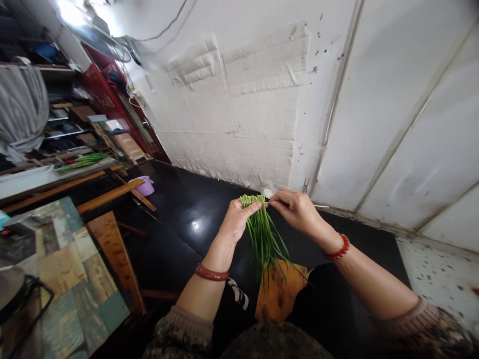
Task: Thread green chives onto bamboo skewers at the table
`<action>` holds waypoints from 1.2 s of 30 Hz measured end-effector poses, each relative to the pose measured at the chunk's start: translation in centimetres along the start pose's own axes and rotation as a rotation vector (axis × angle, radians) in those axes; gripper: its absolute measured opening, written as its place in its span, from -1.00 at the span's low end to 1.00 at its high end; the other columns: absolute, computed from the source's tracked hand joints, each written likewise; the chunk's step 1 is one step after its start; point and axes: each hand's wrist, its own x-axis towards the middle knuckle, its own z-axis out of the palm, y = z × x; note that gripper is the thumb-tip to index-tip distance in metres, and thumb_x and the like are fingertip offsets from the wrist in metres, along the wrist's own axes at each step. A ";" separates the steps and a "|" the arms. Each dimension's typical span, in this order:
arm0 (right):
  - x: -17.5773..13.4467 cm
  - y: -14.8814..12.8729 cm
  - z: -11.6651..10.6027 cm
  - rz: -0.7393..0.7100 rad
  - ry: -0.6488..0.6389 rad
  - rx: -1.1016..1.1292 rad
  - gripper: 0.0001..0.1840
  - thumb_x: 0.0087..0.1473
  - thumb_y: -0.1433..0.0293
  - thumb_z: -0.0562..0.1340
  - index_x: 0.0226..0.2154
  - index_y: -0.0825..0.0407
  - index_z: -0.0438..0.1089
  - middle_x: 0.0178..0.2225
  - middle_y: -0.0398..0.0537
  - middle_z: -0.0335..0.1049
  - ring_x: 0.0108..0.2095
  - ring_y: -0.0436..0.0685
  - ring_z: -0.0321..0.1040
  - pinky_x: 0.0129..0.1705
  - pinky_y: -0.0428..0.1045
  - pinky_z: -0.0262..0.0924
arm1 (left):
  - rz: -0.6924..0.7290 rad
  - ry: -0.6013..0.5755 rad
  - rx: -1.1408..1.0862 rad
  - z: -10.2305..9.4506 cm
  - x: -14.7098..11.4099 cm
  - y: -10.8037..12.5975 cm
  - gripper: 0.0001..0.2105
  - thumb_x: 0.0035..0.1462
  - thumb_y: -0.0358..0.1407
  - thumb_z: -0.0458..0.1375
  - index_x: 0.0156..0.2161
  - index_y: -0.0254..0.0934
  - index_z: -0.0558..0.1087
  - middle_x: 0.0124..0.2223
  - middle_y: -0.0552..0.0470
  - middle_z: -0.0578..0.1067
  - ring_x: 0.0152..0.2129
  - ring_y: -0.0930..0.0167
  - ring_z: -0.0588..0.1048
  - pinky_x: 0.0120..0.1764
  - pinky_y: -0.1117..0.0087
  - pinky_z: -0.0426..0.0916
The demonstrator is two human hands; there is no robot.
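My left hand (236, 218) is closed around a row of chives (264, 239), with their pale green ends lined up along the top and long dark green leaves hanging down. To the right, my right hand (295, 208) pinches a thin wooden skewer (322, 206). One end of the skewer sticks out past the back of that hand; the other end meets the chives beside my left thumb. How far it runs inside the row is hidden by the stems and fingers.
Below the chives is a wooden stool seat (279, 294). A patchwork-topped table (63, 264) stands at the left, with a purple bucket (145, 186) behind it on the black floor. More green stalks (88, 159) lie on a bench at far left. A white wall (258, 114) rises ahead.
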 end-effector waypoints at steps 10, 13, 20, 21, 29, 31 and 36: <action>-0.5 0.9 -0.7 0.020 0.028 0.022 -0.83 0.20 0.42 0.16 -0.41 0.03 0.41 -0.41 -0.08 0.47 -0.39 0.05 0.38 -0.32 -0.05 0.18 | 0.056 0.030 -0.023 -0.6 -0.2 -0.1 -0.74 -0.09 -0.18 0.38 -0.33 -0.35 0.59 -0.38 0.00 0.59 -0.44 0.46 0.50 -0.25 0.43 0.37; -0.6 0.8 -0.7 0.022 0.031 0.023 -0.83 0.20 0.43 0.16 -0.41 0.03 0.42 -0.41 -0.08 0.47 -0.38 0.06 0.38 -0.31 -0.05 0.18 | 0.047 0.030 -0.005 -0.6 -0.1 -0.3 -0.76 -0.10 -0.19 0.39 -0.38 -0.35 0.59 -0.42 0.02 0.57 -0.47 0.49 0.48 -0.28 0.46 0.35; -0.7 0.8 -0.3 0.030 0.026 0.007 -0.82 0.20 0.43 0.15 -0.42 0.03 0.41 -0.41 -0.07 0.46 -0.38 0.06 0.38 -0.31 -0.04 0.18 | 0.026 0.006 -0.036 -0.5 -0.2 -0.4 -0.77 -0.11 -0.21 0.40 -0.39 -0.36 0.60 -0.42 0.00 0.59 -0.48 0.49 0.47 -0.30 0.46 0.34; -0.7 0.7 -0.3 0.030 0.023 0.006 -0.81 0.20 0.43 0.15 -0.42 0.02 0.41 -0.41 -0.08 0.46 -0.38 0.06 0.38 -0.31 -0.04 0.18 | 0.023 0.004 -0.040 -0.5 -0.2 -0.4 -0.77 -0.11 -0.21 0.40 -0.39 -0.36 0.60 -0.42 0.00 0.59 -0.48 0.48 0.47 -0.30 0.46 0.34; -0.4 0.8 -0.4 0.036 0.013 0.007 -0.80 0.19 0.40 0.16 -0.41 0.02 0.45 -0.39 -0.05 0.51 -0.38 0.07 0.40 -0.30 -0.03 0.21 | 0.038 -0.045 -0.016 -0.9 -0.2 -0.4 -0.72 -0.12 -0.24 0.40 -0.28 -0.36 0.60 -0.33 -0.05 0.61 -0.37 0.41 0.52 -0.18 0.39 0.35; -0.3 0.7 -0.5 0.048 0.013 0.010 -0.80 0.19 0.39 0.16 -0.42 0.02 0.45 -0.40 -0.06 0.51 -0.39 0.07 0.40 -0.31 -0.03 0.21 | 0.040 -0.062 0.004 -1.0 -0.2 -0.5 -0.71 -0.13 -0.26 0.41 -0.25 -0.35 0.60 -0.32 -0.05 0.61 -0.36 0.40 0.52 -0.16 0.38 0.35; -0.1 0.2 -0.3 0.065 0.022 0.018 -0.81 0.18 0.40 0.17 -0.44 0.03 0.45 -0.45 -0.08 0.49 -0.42 0.05 0.39 -0.34 -0.05 0.19 | 0.053 -0.058 0.025 -1.4 -0.4 -1.0 -0.76 0.00 -0.18 0.32 -0.30 -0.34 0.60 -0.38 -0.01 0.59 -0.43 0.43 0.49 -0.22 0.39 0.35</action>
